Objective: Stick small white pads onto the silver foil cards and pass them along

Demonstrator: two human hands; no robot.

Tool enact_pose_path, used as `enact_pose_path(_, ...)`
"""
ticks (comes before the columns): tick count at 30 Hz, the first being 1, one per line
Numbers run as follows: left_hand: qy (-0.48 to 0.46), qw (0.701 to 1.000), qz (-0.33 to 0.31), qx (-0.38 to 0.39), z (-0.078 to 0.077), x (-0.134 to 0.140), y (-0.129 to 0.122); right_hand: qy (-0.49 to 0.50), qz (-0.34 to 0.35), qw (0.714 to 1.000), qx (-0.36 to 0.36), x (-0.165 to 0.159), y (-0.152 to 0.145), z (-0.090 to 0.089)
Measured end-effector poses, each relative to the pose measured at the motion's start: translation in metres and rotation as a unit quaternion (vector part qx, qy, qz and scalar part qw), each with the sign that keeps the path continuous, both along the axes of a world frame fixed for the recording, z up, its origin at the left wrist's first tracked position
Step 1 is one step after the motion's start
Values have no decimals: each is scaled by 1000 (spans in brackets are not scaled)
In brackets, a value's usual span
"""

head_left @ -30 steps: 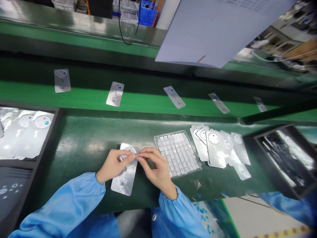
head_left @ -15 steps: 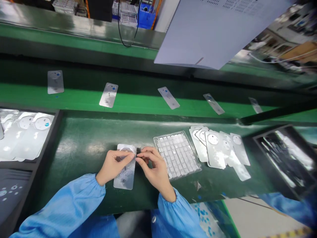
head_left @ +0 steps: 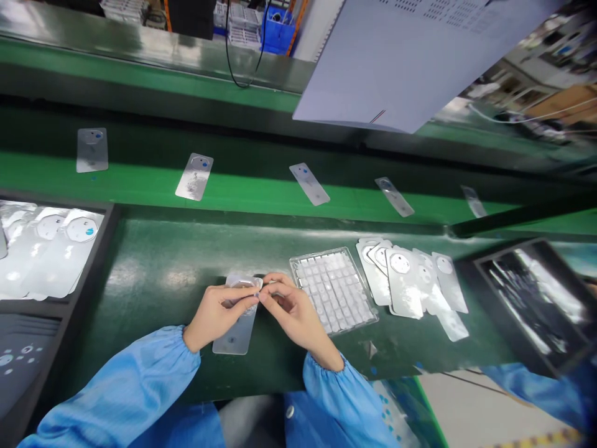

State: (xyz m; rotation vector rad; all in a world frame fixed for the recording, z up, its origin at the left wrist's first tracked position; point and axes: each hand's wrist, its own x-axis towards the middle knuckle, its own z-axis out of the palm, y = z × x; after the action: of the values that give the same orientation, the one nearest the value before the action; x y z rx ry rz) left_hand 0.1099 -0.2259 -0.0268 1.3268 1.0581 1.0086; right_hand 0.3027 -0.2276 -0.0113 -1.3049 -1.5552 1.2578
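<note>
My left hand (head_left: 218,313) covers the upper half of the silvery sheet (head_left: 233,339), and whatever my fingertips (head_left: 259,297) pinch there is too small to tell. Far left of my fingers, the black tray (head_left: 105,249) is cut off by the edge.

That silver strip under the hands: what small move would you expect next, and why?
Probably pressing the small piece down onto the strip near its round window. The left hand lies on the strip, pinning it to the bench, and the right hand pinches something tiny at the strip's top edge, where the fingertips of both hands meet. What the piece is cannot be told.
</note>
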Motion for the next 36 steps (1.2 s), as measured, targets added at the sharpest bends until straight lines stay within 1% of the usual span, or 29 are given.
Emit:
enact_pose_path(2,1,1000,9,-4,-1,0,1,4,-4,1000,-2,-1,1,-1)
enact_pose_path(6,-1,998,64,-13,-3,1,2,1,-38,999,16,-9,-1,-5)
enact_pose_path(8,-8,997,73,-16,-3,1,2,-9,-38,999,19,-12,-2,-5)
enact_pose_path(11,-15,997,63,-33,-4,1,2,-18,-39,999,24,-13,-1,-4)
enact_pose_path(14,-19,997,63,-30,-7,0,0,-34,-64,996,55,-14,0,-2)
enact_pose_path(16,-28,997,64,-22,-9,0,-2,-60,-73,992,78,-15,1,0)
enact_pose_path(18,-43,997,58,-27,-10,0,-3,-91,-67,989,96,-18,2,1)
enact_pose_path(22,-67,996,38,-52,-7,1,-4,-122,-59,983,125,-22,4,2)
enact_pose_path(25,-75,995,38,-55,-4,1,-4,-135,-61,979,139,-24,5,2)
enact_pose_path(28,-84,994,41,-49,-3,2,-3,-144,-66,976,147,-26,4,3)
enact_pose_path(32,-72,995,38,-48,-4,1,-4,-155,-75,973,151,-29,3,4)
enact_pose_path(36,-96,991,31,-83,-5,-1,-5,-152,-74,977,127,-26,5,5)
